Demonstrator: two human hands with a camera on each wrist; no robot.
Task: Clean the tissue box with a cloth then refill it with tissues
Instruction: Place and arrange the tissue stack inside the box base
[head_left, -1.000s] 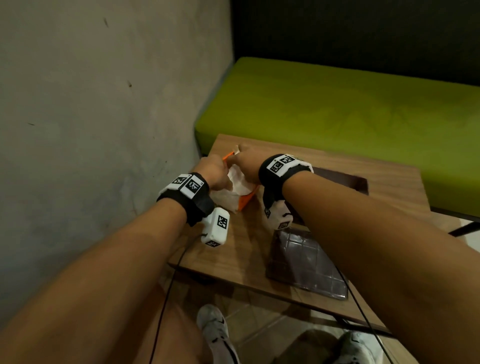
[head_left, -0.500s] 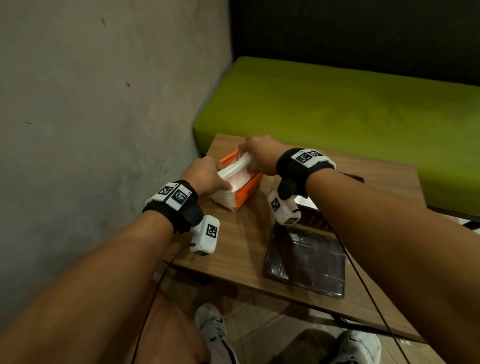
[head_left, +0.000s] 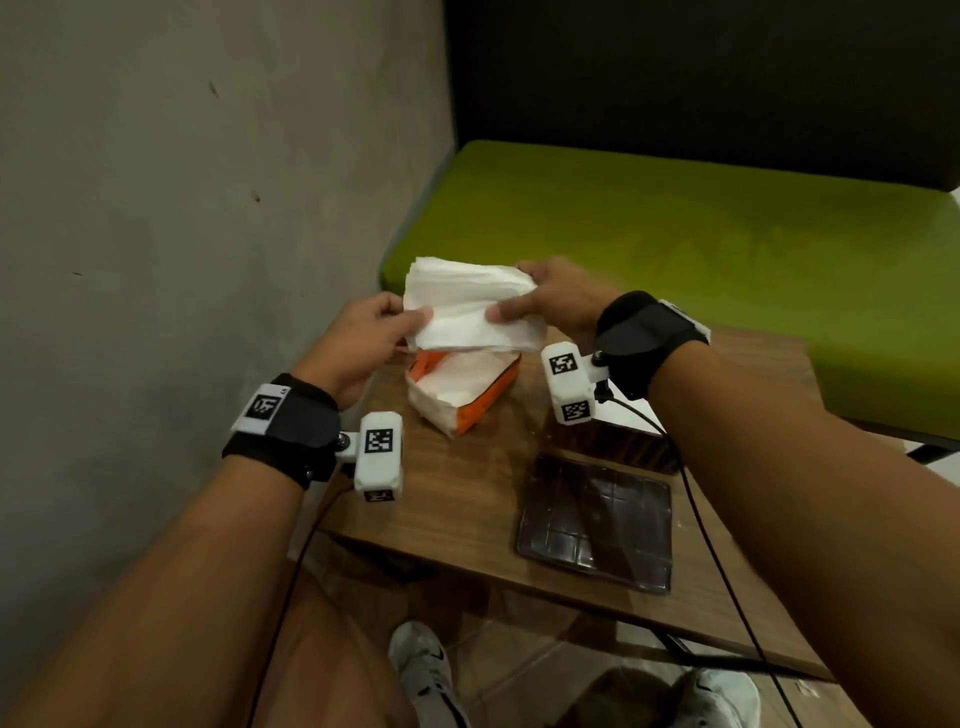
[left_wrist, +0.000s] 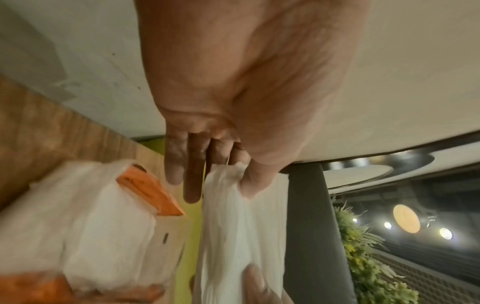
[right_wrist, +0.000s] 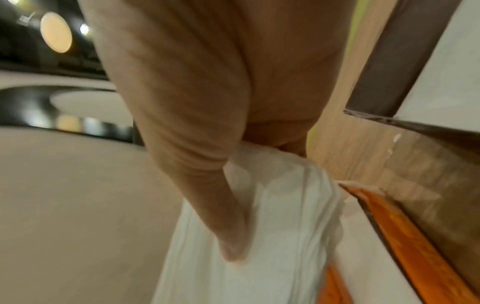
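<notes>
Café or restaurant seating: green padded bench (head_left: 649, 249) against a dark wall, wooden tabletop (head_left: 467, 499), round ceiling lights (left_wrist: 406, 219).

Head view downward; wrist views close-up

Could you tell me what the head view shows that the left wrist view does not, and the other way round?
Only the head view shows the right hand gripping the far end of the tissue stack, the dark brown tissue box lid lying flat on the wooden table, and the green bench. Only the left wrist view shows two left fingers hanging free of the stack, plus ceiling lights and a plant. Both show the left hand pinching the stack above the opened orange tissue pack.
</notes>
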